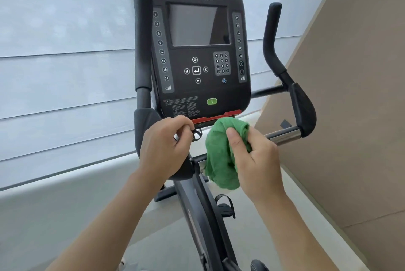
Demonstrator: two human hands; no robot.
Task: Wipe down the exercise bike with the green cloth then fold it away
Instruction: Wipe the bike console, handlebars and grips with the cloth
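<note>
Two bare forearms enter from the bottom edge, one from each lower corner. No sleeves show on either arm up to the frame's edge; no watch, band or bracelet at either wrist. Left hand (163, 150): no glove; no ring visible on the parts that show; fingers (183, 125) seen from the back, nails mostly hidden from this view. Right hand (257, 161): no glove; thumb nail short, unpainted, plain; other fingers (260, 139) show their backs and knuckles only, no rings seen on them. Rest of the person lies outside the view.
</note>
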